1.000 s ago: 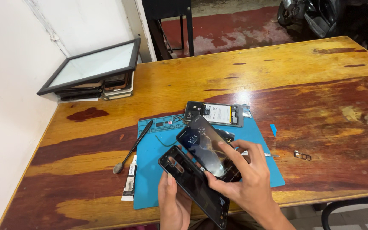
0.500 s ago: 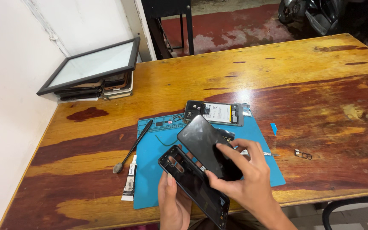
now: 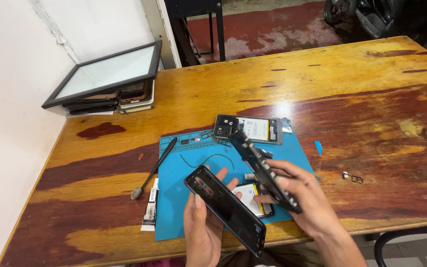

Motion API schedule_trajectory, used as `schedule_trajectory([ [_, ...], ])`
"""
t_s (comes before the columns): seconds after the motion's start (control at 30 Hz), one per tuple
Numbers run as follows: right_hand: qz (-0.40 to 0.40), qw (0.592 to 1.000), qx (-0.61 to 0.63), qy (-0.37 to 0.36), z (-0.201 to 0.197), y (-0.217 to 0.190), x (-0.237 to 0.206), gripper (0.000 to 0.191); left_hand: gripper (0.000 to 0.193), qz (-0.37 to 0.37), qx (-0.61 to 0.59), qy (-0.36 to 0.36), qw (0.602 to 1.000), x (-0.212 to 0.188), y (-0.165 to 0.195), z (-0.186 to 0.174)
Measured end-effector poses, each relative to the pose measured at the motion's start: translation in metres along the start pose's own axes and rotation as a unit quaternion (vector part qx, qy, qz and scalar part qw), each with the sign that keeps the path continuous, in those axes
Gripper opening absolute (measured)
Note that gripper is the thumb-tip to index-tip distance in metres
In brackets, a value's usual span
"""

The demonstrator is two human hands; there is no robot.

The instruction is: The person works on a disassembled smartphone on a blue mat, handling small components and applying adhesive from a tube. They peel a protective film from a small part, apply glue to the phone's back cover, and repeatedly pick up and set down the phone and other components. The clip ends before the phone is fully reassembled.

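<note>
My left hand (image 3: pixel 201 225) holds a black phone back cover (image 3: pixel 226 207) flat, its inner side up, over the near edge of a blue repair mat (image 3: pixel 184 163). My right hand (image 3: pixel 305 198) grips a dark phone screen frame (image 3: pixel 263 168) tilted on edge, just right of the cover. Under the two hands an opened phone body with a white battery (image 3: pixel 250 198) lies on the mat. Another opened phone with a white battery (image 3: pixel 250 129) rests at the mat's far edge.
A black spudger (image 3: pixel 154 168) and a small glue tube (image 3: pixel 150 212) lie at the mat's left side on the wooden table (image 3: pixel 352 99). A stack of screens and frames (image 3: pixel 107 81) sits far left. A SIM tray (image 3: pixel 353 177) lies to the right. A chair (image 3: pixel 196 24) stands beyond.
My right hand has turned the screen frame from nearly flat, face up, to tilted on edge. The left hand and back cover stayed about where they were.
</note>
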State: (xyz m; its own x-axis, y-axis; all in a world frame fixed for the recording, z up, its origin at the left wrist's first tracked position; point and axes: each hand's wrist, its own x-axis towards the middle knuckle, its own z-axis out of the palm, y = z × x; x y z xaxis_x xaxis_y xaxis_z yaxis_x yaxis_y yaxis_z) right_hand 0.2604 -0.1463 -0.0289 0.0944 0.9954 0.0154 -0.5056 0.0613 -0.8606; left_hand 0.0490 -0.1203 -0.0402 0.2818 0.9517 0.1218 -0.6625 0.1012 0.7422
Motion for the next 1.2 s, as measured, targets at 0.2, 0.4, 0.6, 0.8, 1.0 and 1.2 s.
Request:
schedule_trajectory([
  [0.2,0.101,0.990,0.096,-0.013,0.002,-0.011,0.003,0.053,0.073,-0.013,0.015,0.008,1.000,0.004,0.000,0.004],
  [0.4,0.111,0.992,0.062,-0.004,0.002,-0.011,-0.001,0.045,0.069,-0.021,0.013,0.013,1.000,0.004,0.001,0.008],
  [0.6,0.092,0.995,-0.018,-0.017,-0.003,-0.008,-0.002,0.041,0.066,-0.034,0.003,0.027,0.999,0.002,0.003,0.008],
  [0.8,0.045,0.989,-0.132,-0.041,0.002,-0.012,-0.003,0.037,0.064,-0.034,0.014,0.032,0.999,-0.001,0.001,0.000],
  [1.0,0.052,0.980,-0.183,-0.052,0.010,-0.017,-0.004,0.036,0.056,-0.032,0.004,0.038,0.999,-0.002,-0.007,-0.008],
  [1.2,0.062,0.976,-0.197,-0.075,0.017,-0.020,-0.001,0.036,0.055,-0.045,0.007,0.058,0.997,-0.002,-0.008,-0.008],
])
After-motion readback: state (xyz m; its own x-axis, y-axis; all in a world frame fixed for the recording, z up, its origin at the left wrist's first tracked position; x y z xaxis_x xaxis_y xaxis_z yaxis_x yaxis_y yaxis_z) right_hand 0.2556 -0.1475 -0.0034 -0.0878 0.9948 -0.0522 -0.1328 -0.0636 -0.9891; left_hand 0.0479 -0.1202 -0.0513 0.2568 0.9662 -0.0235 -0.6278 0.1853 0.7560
